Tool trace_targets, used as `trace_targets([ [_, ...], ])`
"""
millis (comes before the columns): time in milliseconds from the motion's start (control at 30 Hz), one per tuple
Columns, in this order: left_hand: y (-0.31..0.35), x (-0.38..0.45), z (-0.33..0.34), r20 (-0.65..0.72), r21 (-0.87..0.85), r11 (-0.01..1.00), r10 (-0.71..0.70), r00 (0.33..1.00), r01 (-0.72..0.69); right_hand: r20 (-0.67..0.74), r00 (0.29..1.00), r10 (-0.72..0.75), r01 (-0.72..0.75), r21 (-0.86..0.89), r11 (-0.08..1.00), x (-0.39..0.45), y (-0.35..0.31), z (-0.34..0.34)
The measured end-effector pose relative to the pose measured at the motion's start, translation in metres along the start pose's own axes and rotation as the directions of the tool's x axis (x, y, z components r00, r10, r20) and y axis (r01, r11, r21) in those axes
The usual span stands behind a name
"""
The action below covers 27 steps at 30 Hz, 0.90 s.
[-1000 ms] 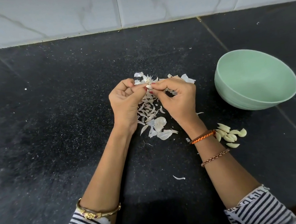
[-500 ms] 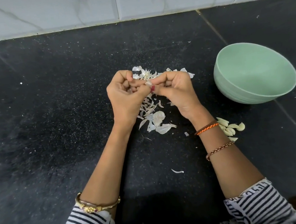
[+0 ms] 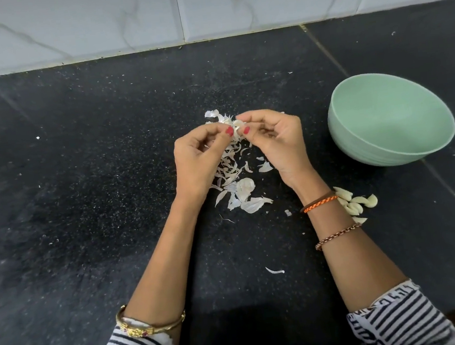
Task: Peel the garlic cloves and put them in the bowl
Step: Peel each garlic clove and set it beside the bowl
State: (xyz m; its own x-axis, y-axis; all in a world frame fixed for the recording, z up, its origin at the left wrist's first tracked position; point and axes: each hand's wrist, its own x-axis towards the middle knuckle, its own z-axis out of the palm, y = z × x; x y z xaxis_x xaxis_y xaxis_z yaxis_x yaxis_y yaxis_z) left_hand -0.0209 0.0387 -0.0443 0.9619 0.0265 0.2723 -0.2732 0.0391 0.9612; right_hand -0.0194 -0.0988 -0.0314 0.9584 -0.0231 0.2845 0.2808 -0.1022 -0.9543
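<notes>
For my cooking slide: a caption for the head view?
Both hands pinch a garlic clove over its skins; peeled cloves wait beside the green bowl.

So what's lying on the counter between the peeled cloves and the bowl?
Nothing: the head view shows bare counter between cloves and bowl.

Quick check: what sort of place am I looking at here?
Most likely a home kitchen counter: a dark speckled stone worktop against a white tiled wall, with a green bowl and garlic skins scattered about.
</notes>
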Motion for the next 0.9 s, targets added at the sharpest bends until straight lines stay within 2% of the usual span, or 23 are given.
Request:
trace_targets([
  [133,0.000,0.001,-0.002,-0.001,0.042,0.999,0.023,1.000,-0.022,-0.026,0.994,-0.102,0.098,-0.133,0.986,0.000,0.006,0.003],
  [333,0.001,0.000,-0.003,-0.013,0.026,0.999,-0.018,1.000,0.018,-0.040,0.974,-0.222,0.208,-0.221,0.953,0.001,0.013,0.008],
  [533,0.002,-0.002,-0.004,-0.035,0.033,0.999,-0.035,0.999,0.037,-0.052,0.906,-0.420,0.357,-0.437,0.825,0.000,0.020,0.010],
  [733,0.003,0.000,0.001,-0.045,0.026,0.995,-0.098,0.994,0.099,-0.036,0.871,-0.491,0.411,-0.494,0.766,0.001,0.024,0.008],
  [900,0.003,0.000,0.002,-0.029,-0.023,0.984,-0.176,0.984,0.175,-0.022,0.790,-0.613,0.480,-0.600,0.640,0.002,0.024,0.007],
])
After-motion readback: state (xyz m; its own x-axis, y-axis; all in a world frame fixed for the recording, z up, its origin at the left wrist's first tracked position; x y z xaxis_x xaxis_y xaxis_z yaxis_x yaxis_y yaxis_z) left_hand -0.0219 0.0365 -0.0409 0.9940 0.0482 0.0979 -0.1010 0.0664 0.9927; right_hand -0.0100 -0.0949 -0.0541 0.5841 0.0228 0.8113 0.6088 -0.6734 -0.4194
